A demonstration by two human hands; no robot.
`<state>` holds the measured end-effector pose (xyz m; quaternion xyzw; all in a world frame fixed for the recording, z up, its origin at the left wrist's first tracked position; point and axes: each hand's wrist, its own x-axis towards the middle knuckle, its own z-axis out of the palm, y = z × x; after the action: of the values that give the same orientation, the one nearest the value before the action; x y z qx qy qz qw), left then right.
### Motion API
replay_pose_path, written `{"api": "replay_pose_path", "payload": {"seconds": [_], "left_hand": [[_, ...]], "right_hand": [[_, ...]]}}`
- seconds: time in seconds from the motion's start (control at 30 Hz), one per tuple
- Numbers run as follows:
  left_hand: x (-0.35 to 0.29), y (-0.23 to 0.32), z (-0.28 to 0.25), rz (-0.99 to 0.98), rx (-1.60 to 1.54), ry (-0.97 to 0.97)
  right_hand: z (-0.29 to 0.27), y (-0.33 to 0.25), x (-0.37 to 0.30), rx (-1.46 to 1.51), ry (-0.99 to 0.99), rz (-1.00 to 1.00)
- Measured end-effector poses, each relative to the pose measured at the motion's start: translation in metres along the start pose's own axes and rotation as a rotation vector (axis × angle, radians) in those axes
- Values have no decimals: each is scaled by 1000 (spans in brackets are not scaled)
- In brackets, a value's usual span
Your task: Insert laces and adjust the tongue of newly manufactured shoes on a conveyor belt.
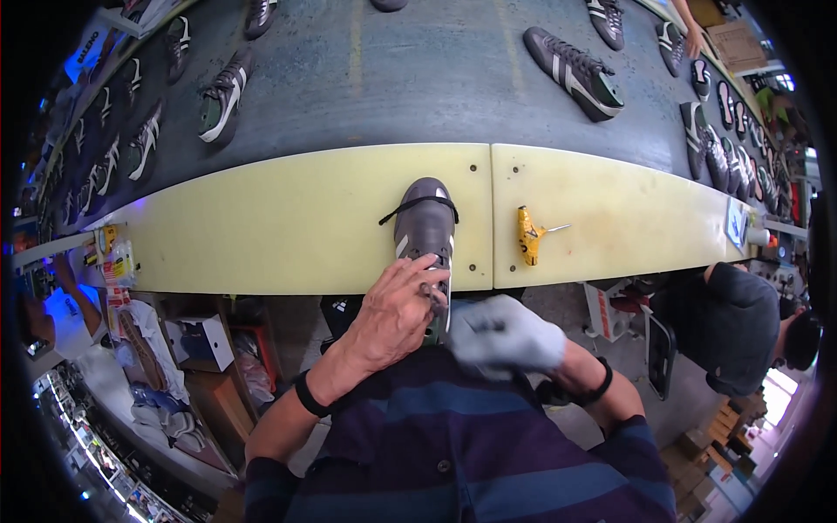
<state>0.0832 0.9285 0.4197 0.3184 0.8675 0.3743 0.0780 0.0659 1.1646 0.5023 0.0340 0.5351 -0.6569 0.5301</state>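
A dark grey sneaker point(425, 225) with white side stripes lies toe-away on the pale yellow ledge in front of me. Across its toe runs a loose black shoelace point(418, 204). My bare left hand point(403, 301) is closed over the sneaker's lacing area and collar, its fingers bent onto the upper; the heel end is partly hidden. Just right of the heel is my right hand point(507, 336) in a pale grey glove. Motion smears its fingers, so whether it holds anything cannot be seen. Right of the sneaker lies a yellow-handled tool point(529, 237) with a thin metal shaft.
Beyond the pale yellow ledge point(261, 218), a dark conveyor belt point(392, 96) carries several sneakers, among them a sneaker point(575, 74) at right and another sneaker point(227, 96) at left. Another person's hand point(694, 42) reaches in at far right. A person in dark clothes point(728, 322) sits at right.
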Motion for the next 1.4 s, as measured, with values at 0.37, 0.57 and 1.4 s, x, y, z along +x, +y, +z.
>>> {"api": "replay_pose_path", "payload": {"seconds": [0.37,0.57,1.4], "left_hand": [[-11,36,-34,-115,-510,-103],[-8,45,-37,-55,-564,-225],[-15,28,-43,-31,-603,-202]], "right_hand": [[-114,81,16,-931,1086,-270],[-118,123,58,-1225,1173,-1],[-34,38,57,-474,401,-78]]}}
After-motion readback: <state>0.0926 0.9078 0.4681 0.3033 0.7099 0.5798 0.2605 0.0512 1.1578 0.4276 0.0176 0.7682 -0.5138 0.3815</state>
